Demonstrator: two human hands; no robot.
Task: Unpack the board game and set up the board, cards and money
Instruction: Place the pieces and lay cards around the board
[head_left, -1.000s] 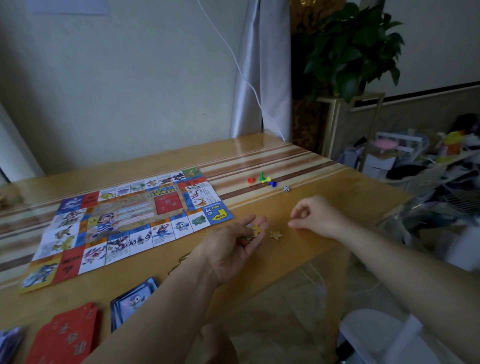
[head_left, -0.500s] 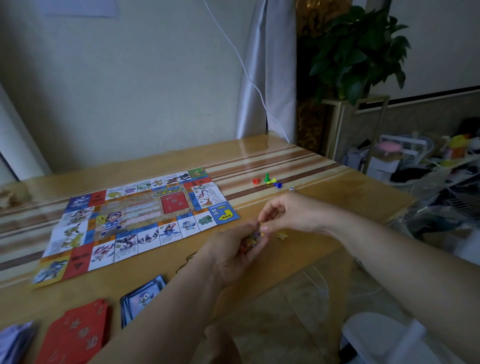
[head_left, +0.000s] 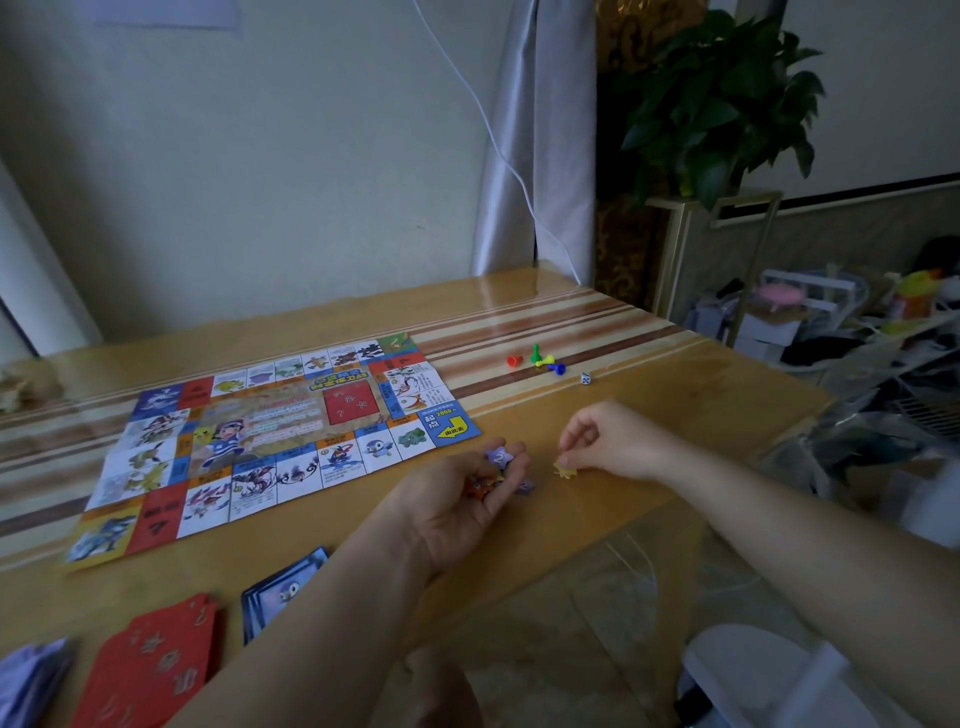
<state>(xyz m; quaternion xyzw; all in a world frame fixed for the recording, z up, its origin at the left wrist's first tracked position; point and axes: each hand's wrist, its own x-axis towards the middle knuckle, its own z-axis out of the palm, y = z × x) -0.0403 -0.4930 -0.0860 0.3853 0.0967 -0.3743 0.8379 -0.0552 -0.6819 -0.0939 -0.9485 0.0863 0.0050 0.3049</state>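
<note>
1. Head view: the game board (head_left: 270, 441) lies flat and unfolded on the left part of the wooden table (head_left: 675, 415).
2. The left hand (head_left: 457, 499) is palm up just near of the board's right corner, fingers cupped around a small heap of star tokens (head_left: 500, 457), purple and orange.
3. The right hand (head_left: 613, 441), just right of it, pinches a yellow star (head_left: 565, 470) that rests on the table.
4. Farther off, four coloured pawns (head_left: 537, 359) cluster with a die (head_left: 585, 378) to their right.
5. At the near left edge lie red cards (head_left: 150, 660), blue cards (head_left: 283, 587) and pale purple paper money (head_left: 31, 680).
</note>
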